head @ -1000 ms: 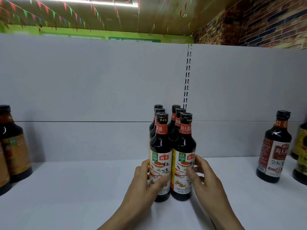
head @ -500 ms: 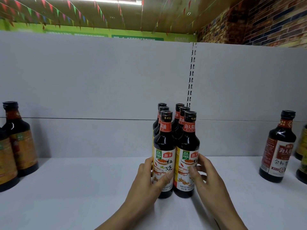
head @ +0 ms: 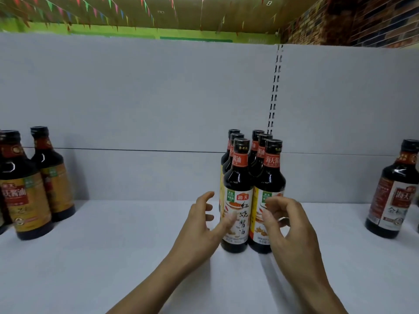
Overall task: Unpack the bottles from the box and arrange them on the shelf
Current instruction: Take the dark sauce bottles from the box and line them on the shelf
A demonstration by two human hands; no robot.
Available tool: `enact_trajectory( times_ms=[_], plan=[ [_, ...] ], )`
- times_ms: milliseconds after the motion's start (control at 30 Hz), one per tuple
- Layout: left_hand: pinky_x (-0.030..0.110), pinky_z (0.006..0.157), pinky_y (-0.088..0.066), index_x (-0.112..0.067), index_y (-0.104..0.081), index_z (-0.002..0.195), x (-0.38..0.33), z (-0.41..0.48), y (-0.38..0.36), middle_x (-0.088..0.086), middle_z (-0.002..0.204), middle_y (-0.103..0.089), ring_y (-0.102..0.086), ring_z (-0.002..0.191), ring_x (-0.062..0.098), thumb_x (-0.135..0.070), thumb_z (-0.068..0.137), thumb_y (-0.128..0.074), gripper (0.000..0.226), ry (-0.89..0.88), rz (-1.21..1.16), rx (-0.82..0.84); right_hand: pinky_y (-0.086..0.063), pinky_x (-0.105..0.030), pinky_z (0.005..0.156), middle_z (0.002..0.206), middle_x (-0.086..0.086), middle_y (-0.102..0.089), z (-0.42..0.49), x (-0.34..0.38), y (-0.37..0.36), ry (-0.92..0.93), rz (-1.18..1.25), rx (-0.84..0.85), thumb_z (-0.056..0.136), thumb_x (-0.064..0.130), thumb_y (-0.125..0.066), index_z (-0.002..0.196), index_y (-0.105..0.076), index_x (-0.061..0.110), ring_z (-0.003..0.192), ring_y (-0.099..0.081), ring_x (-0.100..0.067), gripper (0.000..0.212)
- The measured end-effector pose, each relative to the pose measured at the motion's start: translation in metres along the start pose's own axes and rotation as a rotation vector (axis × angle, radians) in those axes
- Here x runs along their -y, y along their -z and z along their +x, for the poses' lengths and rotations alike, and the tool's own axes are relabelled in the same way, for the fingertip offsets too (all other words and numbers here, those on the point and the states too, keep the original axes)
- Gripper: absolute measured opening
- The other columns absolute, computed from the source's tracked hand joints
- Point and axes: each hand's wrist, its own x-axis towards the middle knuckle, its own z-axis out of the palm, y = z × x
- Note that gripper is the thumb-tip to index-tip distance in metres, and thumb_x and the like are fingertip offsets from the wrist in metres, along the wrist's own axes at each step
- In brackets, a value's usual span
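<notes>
Dark bottles (head: 238, 184) stand upright, caps up, on the shelf (head: 113, 257); left hand (head: 201, 225) and right hand (head: 292, 227) show a released grip.

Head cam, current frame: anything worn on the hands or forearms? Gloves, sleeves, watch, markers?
Both are bare. The left hand and right hand have no gloves. The left forearm and right forearm show no sleeve, watch, strap or marker down to the frame edge. A small pale glint on one right-hand finger may be a ring, but it is too blurred to tell.
</notes>
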Motion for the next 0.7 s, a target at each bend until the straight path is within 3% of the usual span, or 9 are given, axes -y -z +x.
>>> enact_trajectory(
  times_ms=[133,300,500,700],
  plan=[
    [0.012,0.084,-0.045,-0.047,-0.025,0.150,0.000,-0.018,0.025,-0.017,0.139,-0.043,-0.053,0.121,0.000,-0.074,0.077,-0.052,0.082,-0.010,-0.006,-0.061,-0.054,-0.020,0.084,0.112,0.016,-0.064,-0.002,0.026,-0.026,0.058,0.033,0.096,0.098,0.024,-0.064,0.113,-0.060,0.034,0.104,-0.063,0.000,0.019],
    [0.008,0.076,-0.044,-0.052,-0.028,0.146,0.016,-0.055,0.071,-0.023,0.136,-0.044,-0.052,0.115,-0.009,-0.065,0.088,-0.057,0.066,0.012,-0.001,-0.201,-0.050,-0.012,0.084,0.118,0.023,-0.061,-0.016,0.065,-0.072,0.132,0.066,0.219,0.099,0.029,-0.062,0.123,-0.057,0.037,0.108,-0.059,0.003,0.026],
    [0.008,0.080,-0.043,-0.052,-0.032,0.144,0.042,-0.126,0.140,-0.021,0.139,-0.046,-0.052,0.120,-0.006,-0.055,0.092,-0.060,0.060,0.101,0.016,-0.387,-0.051,-0.014,0.091,0.129,0.027,-0.056,-0.060,0.113,-0.137,0.180,0.138,0.461,0.100,0.038,-0.059,0.129,-0.051,0.045,0.114,-0.056,0.008,0.031],
    [0.007,0.075,-0.045,-0.048,-0.039,0.142,0.072,-0.222,0.210,-0.019,0.132,-0.052,-0.054,0.118,-0.006,-0.046,0.093,-0.062,0.054,0.243,0.002,-0.603,-0.047,-0.018,0.101,0.135,0.027,-0.054,-0.131,0.161,-0.201,0.203,0.217,0.733,0.101,0.038,-0.057,0.136,-0.051,0.042,0.119,-0.052,0.009,0.036]
  ],
)
